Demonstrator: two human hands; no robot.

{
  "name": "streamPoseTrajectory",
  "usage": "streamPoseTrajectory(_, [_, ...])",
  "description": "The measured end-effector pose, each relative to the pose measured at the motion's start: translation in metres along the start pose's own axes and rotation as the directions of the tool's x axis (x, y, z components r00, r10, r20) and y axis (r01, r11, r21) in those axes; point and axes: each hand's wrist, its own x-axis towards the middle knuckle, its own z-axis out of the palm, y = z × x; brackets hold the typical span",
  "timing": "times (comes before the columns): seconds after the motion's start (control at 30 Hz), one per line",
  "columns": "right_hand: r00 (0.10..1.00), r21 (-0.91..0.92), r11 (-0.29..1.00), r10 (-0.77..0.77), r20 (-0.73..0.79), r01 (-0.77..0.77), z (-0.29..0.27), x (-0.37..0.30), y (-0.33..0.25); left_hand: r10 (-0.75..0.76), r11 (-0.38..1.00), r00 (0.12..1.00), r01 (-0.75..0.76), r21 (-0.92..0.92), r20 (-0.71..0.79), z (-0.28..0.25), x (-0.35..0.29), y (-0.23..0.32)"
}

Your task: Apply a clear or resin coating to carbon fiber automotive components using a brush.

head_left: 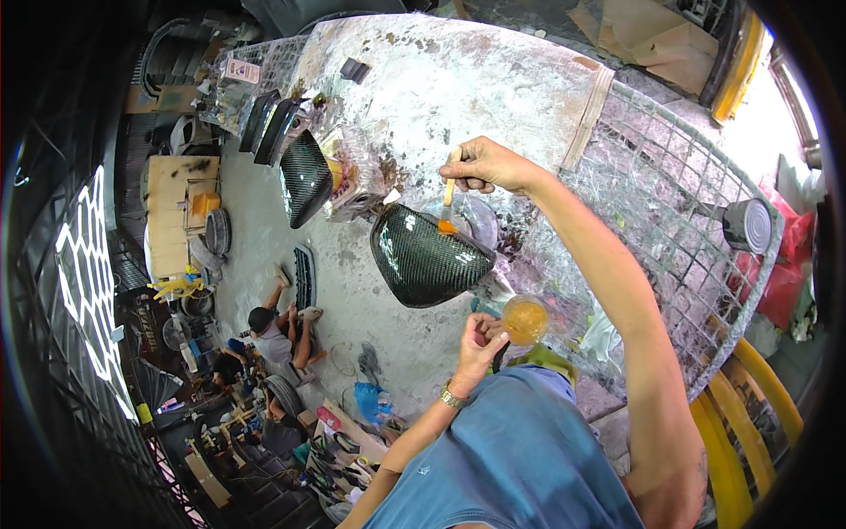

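Ideally, the right hand (483,165), fingers pinching the brush (450,190), should draw light, even strokes across the glossy black shell (427,263) at the left edge of the worktable (493,97), the left hand (480,344), gripping the amber-filled cup (526,320), holding it level

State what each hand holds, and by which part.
The right hand holds the brush by its upper handle; the left hand holds the cup by its left side.

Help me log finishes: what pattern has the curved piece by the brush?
The curved piece shows a glossy, dark woven pattern, best in the head view.
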Motion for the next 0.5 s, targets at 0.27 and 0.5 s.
streamPoseTrajectory(0.27, [0.918,-0.263,0.909,-0.369,-0.147,0.324,0.026,-0.054,0.01,-0.062,0.996,0.998,0.064,-0.064,0.021,0.012,0.011,0.005])
streamPoseTrajectory(0.5, [0.993,-0.142,0.988,-0.075,-0.094,0.061,0.009,-0.113,-0.023,0.019,1.0,0.996,-0.017,-0.014,0.09,0.005,0.019,-0.009])
